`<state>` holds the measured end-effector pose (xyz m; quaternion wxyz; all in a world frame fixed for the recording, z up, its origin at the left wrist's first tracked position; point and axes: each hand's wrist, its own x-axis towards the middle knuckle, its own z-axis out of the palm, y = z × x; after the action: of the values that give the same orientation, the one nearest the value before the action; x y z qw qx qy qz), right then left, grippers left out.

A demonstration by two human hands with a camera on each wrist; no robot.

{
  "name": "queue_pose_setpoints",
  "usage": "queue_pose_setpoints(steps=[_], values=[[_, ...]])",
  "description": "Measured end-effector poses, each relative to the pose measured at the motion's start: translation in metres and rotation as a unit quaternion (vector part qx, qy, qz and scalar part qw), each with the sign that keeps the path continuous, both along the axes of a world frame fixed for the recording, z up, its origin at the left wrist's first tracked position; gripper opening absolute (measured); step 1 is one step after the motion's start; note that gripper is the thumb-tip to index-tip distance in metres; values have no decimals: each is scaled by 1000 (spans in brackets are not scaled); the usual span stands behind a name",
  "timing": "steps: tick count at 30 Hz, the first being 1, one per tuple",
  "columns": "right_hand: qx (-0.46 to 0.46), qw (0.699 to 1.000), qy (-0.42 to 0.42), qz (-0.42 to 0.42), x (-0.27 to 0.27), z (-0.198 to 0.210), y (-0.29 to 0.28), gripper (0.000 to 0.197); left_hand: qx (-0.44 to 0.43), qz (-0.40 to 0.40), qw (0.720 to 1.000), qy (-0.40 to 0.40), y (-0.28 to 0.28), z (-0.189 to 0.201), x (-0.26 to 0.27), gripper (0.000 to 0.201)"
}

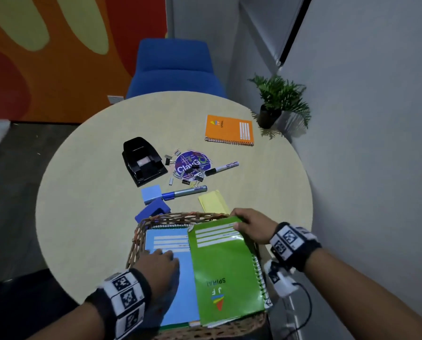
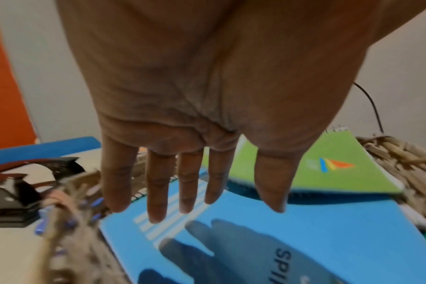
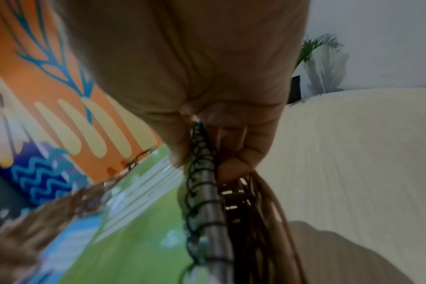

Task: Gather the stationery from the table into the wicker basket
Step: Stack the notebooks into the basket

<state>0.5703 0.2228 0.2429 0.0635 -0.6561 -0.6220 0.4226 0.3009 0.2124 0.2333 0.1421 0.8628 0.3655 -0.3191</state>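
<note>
The wicker basket [image 1: 141,225] fills the lower centre of the head view. In it the green notebook [image 1: 225,271] lies long axis up-frame, tilted over the blue notebook [image 1: 170,244]. The right hand [image 1: 251,228] pinches its upper right corner. The left hand [image 1: 159,263] hovers flat-fingered, empty. Only the right wrist view shows the fingers [image 3: 234,169] beneath the spiral.

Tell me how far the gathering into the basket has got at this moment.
Early on. Done: the blue notebook lies in the wicker basket, left hand flat above it. In hand: the right hand grips the green notebook, lowering it in. Left on the table: orange notebook, hole punch, markers, sticky notes, clips.
</note>
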Motion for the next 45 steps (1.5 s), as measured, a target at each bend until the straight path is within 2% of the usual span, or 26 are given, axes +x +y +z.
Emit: queue_pose_setpoints(steps=[2, 3, 5, 7, 9, 11, 14, 17, 20, 23, 26, 30, 32, 34, 36, 39, 40, 42, 43, 45], values=[[-2, 997, -67, -37, -9, -6, -1, 4, 17, 21, 1000, -1, 5, 12, -7, 40], [13, 991, -125, -35, -12, -6, -3, 9, 22, 31, 999, -9, 9, 18, -8, 39], [55, 967, -248, 11, -19, -2, -9, 22, 34, 70, 996, -49, 20, 28, -10, 36], [108, 955, -278, 6, -17, 4, -7, 26, 35, 112, 988, -101, 41, 37, -3, 34], [133, 961, -236, -56, -4, 12, 4, 28, 46, 119, 984, -128, 64, 43, 7, 31], [125, 967, -156, -156, 22, 20, 33, 26, 82, 106, 983, -126, 97, 47, 30, 33], [105, 950, -20, -292, 73, 18, 103, 28, 109, 110, 973, -171, 166, 46, 85, 31], [59, 918, 71, -386, 114, -3, 174, 42, 93, 237, 937, -239, 238, 33, 136, 35], [6, 894, 155, -421, 133, -21, 219, 45, 101, 321, 913, -231, 296, 3, 177, 40], [-30, 866, 192, -462, 143, -42, 247, 52, 84, 379, 893, -227, 333, -24, 208, 47], [-26, 862, 199, -465, 144, -65, 270, 42, 24, 447, 848, -283, 355, -43, 228, 57], [-40, 850, 194, -489, 145, -85, 291, 50, -59, 532, 777, -332, 363, -55, 236, 65], [-40, 843, 183, -504, 149, -86, 293, 36, -78, 571, 746, -334, 361, -55, 235, 59], [-27, 846, 161, -507, 155, -84, 292, 21, -114, 604, 698, -366, 355, -54, 232, 43], [0, 843, 124, -523, 161, -86, 289, 16, -174, 630, 636, -410, 346, -60, 226, 32], [18, 872, 61, -486, 158, -69, 277, 15, -254, 658, 574, -416, 326, -58, 218, 41], [37, 876, 72, -476, 152, -58, 273, 15, -268, 660, 564, -418, 318, -50, 217, 35], [117, 867, 115, -471, 138, -31, 267, 19, -271, 657, 569, -413, 306, -37, 214, 27], [160, 863, 135, -460, 127, -12, 262, 20, -269, 646, 581, -414, 299, -29, 211, 32], [228, 871, 166, -401, 102, 25, 253, 13, -265, 613, 605, -433, 290, -12, 195, 57]])
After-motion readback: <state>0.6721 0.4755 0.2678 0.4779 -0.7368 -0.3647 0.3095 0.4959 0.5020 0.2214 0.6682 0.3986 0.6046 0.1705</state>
